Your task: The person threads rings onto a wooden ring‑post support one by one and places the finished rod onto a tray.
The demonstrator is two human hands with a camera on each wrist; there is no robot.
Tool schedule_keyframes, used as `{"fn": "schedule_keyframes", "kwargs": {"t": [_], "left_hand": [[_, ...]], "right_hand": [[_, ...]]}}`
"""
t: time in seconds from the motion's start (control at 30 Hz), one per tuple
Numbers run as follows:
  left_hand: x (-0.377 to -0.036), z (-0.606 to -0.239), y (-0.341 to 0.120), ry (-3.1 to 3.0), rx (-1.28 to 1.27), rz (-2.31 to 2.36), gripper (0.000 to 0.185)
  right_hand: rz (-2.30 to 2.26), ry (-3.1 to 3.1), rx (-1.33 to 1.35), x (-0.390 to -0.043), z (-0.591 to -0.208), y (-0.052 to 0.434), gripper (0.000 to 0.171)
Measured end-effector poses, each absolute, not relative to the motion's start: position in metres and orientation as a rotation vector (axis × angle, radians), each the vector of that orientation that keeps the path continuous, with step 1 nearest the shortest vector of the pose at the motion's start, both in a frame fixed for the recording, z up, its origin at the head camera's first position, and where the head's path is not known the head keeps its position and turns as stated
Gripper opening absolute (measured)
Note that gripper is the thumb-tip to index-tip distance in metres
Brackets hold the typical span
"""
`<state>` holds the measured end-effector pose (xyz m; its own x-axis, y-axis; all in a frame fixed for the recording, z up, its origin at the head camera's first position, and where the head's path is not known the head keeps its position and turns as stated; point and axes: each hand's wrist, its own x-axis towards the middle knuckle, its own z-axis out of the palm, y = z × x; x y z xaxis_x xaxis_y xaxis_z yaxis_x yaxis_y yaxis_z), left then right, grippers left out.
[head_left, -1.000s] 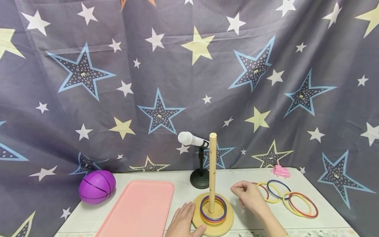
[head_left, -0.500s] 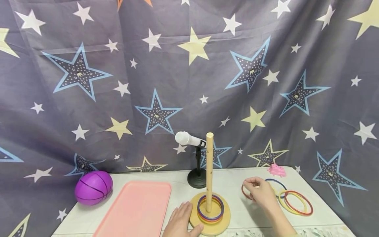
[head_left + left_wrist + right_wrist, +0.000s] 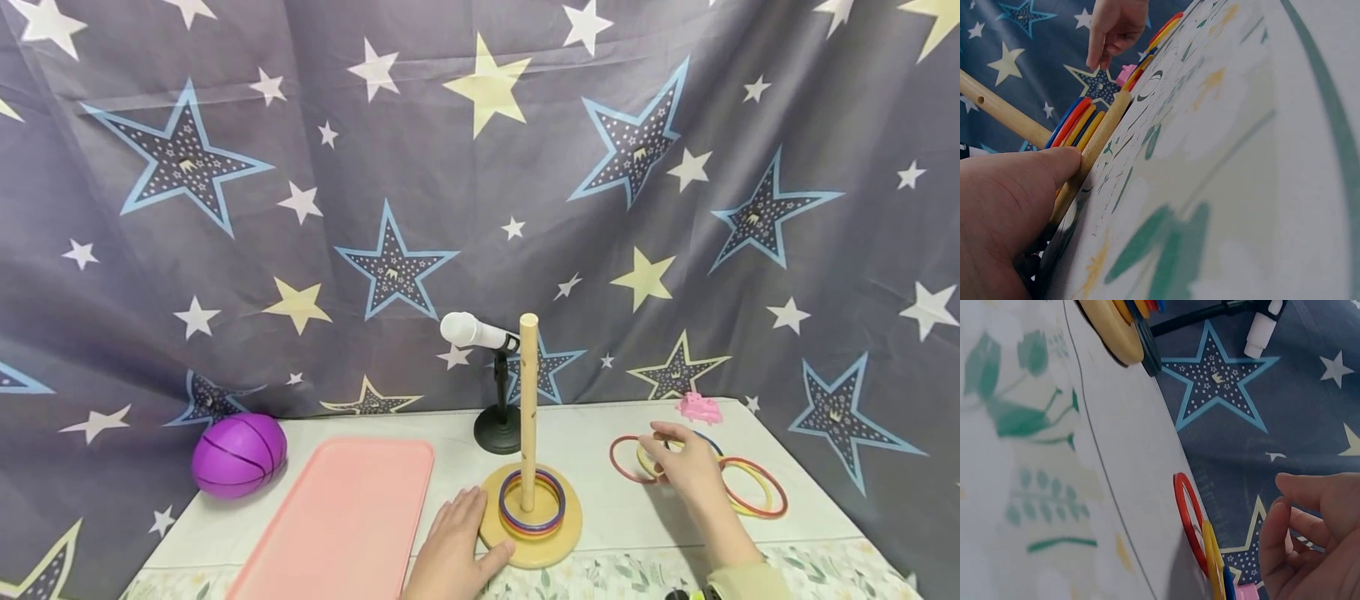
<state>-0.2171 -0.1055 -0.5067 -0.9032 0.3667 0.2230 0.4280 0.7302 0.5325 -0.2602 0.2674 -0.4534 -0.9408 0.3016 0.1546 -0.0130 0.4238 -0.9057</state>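
A wooden ring-toss stand [image 3: 528, 417] has several blue, red and yellow rings [image 3: 532, 504] stacked round its peg on the round base. My left hand [image 3: 455, 546] rests against the base's left side, fingers extended and thumb touching its rim; the left wrist view shows the thumb [image 3: 1063, 164] on the base beside the stack. Above loose rings on the right hovers my right hand [image 3: 686, 467], its fingers loosely bent and holding nothing. Under and beside it lie a red ring [image 3: 612, 458], a yellow ring and a blue ring, the latter two partly hidden. Another overlapping red and yellow pair [image 3: 765, 492] lies farther right.
A pink tray [image 3: 337, 517] lies left of the stand, with a purple ball [image 3: 240, 456] beyond it. Behind the stand a white microphone [image 3: 476, 332] sits on a black stand. A small pink toy [image 3: 699, 408] is at the back right. A starry curtain [image 3: 420, 167] hangs behind the table.
My right hand has moved rightward from near the stand to over the loose rings. My left hand stays at the base. The head view has shifted slightly.
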Motion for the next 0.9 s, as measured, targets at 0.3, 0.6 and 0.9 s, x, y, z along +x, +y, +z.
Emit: {"fn": "schedule_keyframes", "kwargs": {"t": [0.3,0.6,0.9], "left_hand": [[-0.213,-0.5,-0.106,-2.832,-0.626,-0.885,0.094],[-0.214,-0.501,-0.105,-2.842,-0.626,-0.914,0.095],[-0.212,-0.499,-0.105,-2.846,-0.619,-0.913,0.094]], "right_hand": [[1.623,-2.407,-0.277,-0.262,-0.463,0.276,0.057],[1.592,-2.47,-0.254,-0.264,-0.472,0.279,0.051],[1.589,-2.511,-0.271,-0.265,-0.478,0.278,0.049]]}}
